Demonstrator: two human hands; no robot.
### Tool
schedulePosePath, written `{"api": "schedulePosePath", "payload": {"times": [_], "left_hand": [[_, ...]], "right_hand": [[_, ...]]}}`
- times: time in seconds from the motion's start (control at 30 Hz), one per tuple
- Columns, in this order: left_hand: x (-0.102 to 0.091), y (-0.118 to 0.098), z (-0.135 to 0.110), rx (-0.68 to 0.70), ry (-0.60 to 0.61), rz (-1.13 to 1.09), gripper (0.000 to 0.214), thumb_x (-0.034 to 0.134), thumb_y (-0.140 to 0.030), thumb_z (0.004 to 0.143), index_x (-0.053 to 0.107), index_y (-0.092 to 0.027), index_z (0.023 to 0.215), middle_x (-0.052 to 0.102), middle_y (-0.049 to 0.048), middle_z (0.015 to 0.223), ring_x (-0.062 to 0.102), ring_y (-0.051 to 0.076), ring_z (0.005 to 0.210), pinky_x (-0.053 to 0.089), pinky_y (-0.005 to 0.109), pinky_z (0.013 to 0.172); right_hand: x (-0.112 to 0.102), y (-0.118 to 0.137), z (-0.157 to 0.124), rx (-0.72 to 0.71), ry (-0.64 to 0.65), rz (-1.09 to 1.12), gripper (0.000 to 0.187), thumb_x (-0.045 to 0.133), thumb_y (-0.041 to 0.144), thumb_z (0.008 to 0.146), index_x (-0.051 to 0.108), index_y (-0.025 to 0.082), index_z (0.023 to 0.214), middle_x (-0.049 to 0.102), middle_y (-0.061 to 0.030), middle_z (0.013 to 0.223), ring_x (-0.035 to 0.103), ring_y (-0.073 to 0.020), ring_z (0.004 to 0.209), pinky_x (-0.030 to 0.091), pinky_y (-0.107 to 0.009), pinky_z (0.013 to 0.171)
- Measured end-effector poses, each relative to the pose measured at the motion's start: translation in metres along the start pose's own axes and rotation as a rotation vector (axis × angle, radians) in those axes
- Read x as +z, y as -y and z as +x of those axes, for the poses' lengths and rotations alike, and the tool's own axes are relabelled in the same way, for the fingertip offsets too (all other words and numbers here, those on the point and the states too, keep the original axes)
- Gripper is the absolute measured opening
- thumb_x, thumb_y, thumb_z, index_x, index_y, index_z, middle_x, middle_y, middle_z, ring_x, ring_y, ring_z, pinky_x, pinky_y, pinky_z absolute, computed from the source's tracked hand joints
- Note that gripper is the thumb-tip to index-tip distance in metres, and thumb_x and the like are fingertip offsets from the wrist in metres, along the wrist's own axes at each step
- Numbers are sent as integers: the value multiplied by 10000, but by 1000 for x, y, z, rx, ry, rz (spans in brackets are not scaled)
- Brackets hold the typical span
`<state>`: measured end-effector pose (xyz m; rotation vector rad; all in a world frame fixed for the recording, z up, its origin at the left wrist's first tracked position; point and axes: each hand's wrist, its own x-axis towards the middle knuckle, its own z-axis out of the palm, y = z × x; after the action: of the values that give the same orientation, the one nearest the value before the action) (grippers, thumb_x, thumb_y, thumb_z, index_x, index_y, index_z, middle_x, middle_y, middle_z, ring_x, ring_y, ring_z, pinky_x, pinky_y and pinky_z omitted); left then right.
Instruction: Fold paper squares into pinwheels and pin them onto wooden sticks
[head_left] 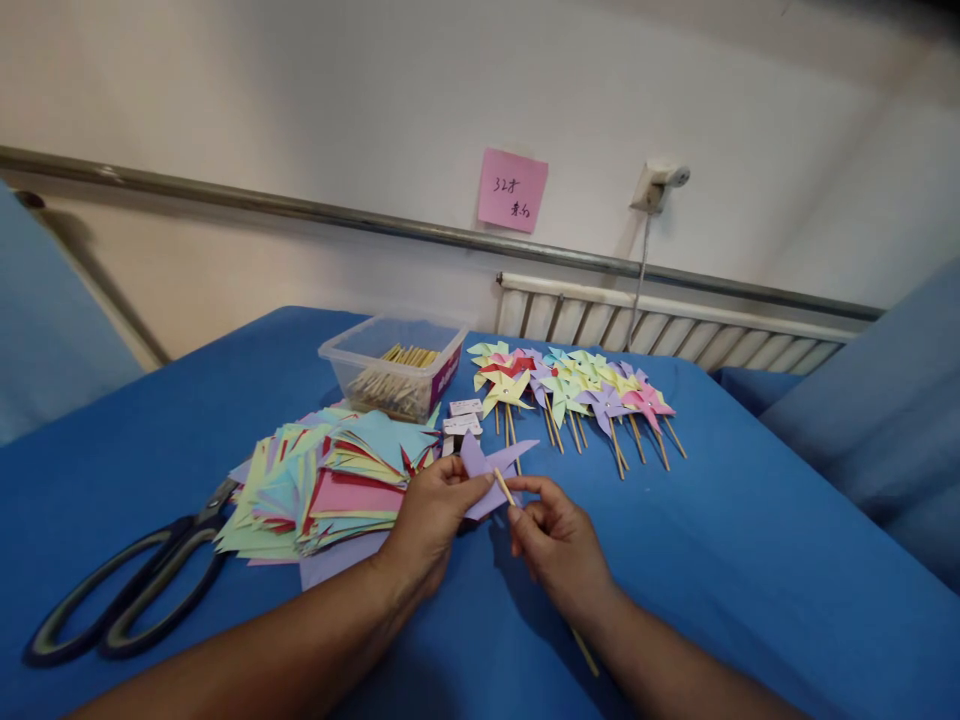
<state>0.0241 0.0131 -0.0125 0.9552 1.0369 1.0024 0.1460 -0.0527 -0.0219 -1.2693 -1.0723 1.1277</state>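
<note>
A purple paper pinwheel (478,458) is held up over the middle of the blue table. My left hand (433,510) pinches its paper, thumb on the near face beside the stick's end. My right hand (556,535) is closed around a thin wooden stick (504,487), whose upper end lies against the pinwheel's centre. The stick's lower end shows below my right wrist. Whether stick and paper are fastened together I cannot tell. Just left of my left hand lies a thick pile of coloured cut paper (352,490).
Scissors (161,575) lie at the left, by the paper. A clear plastic box (367,352) of wooden sticks stands behind the pile, with small white boxes (463,420) beside it. Several finished pinwheels (604,403) lie at the back right. Behind are a radiator (675,330) and a wall pipe (300,208).
</note>
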Motion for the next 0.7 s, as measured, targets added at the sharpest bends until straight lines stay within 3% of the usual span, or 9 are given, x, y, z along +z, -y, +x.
{"api": "schedulePosePath", "payload": {"times": [0.23, 0.7], "left_hand": [[0, 1, 0, 9, 3, 29, 272, 746, -305, 604, 543, -153, 701, 567, -34, 545, 497, 94, 460, 341, 206, 443], [-2, 2, 2, -1, 13, 33, 257, 732, -280, 614, 514, -162, 679, 538, -51, 515, 461, 82, 423, 326, 206, 421]], "right_hand": [[-3, -1, 0, -49, -11, -106, 363, 502, 461, 844, 588, 167, 1039, 513, 48, 533, 384, -63, 386, 280, -176, 374], [-5, -9, 6, 7, -1, -4, 408, 586, 478, 773, 591, 154, 1020, 493, 70, 499, 359, -42, 331, 268, -158, 334]]}}
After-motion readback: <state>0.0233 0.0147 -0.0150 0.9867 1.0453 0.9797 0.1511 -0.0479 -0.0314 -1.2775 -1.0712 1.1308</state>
